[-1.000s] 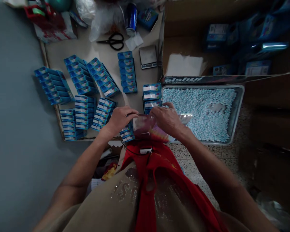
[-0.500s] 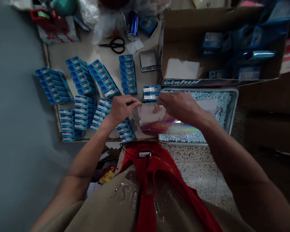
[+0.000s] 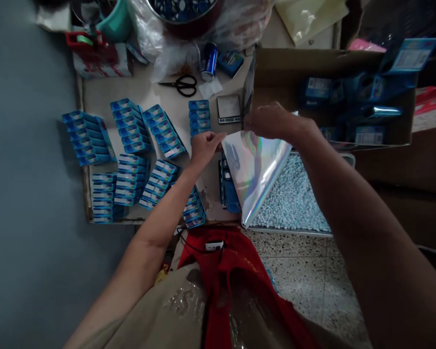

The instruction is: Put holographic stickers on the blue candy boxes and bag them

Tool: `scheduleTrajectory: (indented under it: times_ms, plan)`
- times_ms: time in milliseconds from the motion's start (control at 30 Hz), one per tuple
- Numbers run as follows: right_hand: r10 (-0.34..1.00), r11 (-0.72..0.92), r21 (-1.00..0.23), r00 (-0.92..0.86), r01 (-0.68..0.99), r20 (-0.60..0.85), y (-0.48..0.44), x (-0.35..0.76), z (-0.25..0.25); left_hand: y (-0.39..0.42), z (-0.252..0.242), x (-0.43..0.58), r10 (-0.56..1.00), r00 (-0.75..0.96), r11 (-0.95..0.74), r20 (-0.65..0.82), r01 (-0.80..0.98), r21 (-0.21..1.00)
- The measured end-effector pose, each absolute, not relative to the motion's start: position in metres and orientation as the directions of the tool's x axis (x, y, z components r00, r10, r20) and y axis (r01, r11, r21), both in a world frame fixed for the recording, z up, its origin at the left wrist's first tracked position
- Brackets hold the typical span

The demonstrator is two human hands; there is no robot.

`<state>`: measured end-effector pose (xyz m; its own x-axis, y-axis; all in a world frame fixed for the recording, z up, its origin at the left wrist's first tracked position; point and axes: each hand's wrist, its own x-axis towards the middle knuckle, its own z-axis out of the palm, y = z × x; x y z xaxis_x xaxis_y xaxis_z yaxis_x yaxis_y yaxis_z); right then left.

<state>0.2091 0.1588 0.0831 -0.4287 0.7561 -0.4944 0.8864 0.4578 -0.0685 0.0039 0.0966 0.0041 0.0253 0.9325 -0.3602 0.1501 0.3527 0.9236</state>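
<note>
A shiny silver holographic foil piece (image 3: 256, 162) hangs between my hands, narrowing to a point at its lower end; whether it is a flat sheet or a bag I cannot tell. My left hand (image 3: 208, 148) pinches its upper left corner between thumb and fingers. Along the top edge, further right, my right hand (image 3: 271, 120) grips it with bent fingers, partly hiding it. The foil lies over the left part of a metal tray (image 3: 350, 159) of pale blue pellets (image 3: 294, 198). Just left of the foil, blue boxes (image 3: 230, 194) stand on the table, partly covered.
Rows of small blue boxes (image 3: 89, 138) fill the table's left side. Behind are scissors (image 3: 183, 85), a small scale (image 3: 228, 109), a blue can (image 3: 209, 61) and plastic bags (image 3: 174, 63). A cardboard box (image 3: 272, 63) holding blue packages stands at back right.
The foil has been raised and spread out into a pointed shape. My right hand has moved up and away from the body; my left has shifted right. The view has shifted slightly.
</note>
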Motion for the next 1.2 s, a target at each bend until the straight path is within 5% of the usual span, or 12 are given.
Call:
scheduleTrajectory:
  times_ms: [167, 467, 967, 1133, 1200]
  plan:
    - [0.887, 0.374, -0.043, -0.371, 0.926, -0.273, 0.136, 0.194, 0.062, 0.103, 0.004, -0.007, 0.966, 0.081, 0.206, -0.246, 0.335, 0.919]
    - [0.982, 0.156, -0.249, -0.176, 0.956, -0.063, 0.077, 0.129, 0.053, 0.106, 0.005, -0.017, 0.958, 0.147, 0.166, -0.246, 0.417, 0.894]
    - [0.917, 0.397, -0.204, -0.379, 0.895, 0.123, 0.051, 0.147, 0.033, 0.097, -0.001, -0.010, 0.972, 0.024, 0.208, -0.235, 0.384, 0.899]
    - [0.905, 0.422, -0.169, -0.403, 0.891, 0.137, 0.040, 0.154, 0.071, 0.097, -0.006, -0.006, 0.966, -0.070, 0.254, -0.249, 0.435, 0.864]
    - [0.891, 0.455, -0.249, -0.437, 0.855, 0.125, 0.032, 0.153, 0.106, 0.096, -0.009, -0.003, 0.964, -0.095, 0.262, -0.247, 0.456, 0.850]
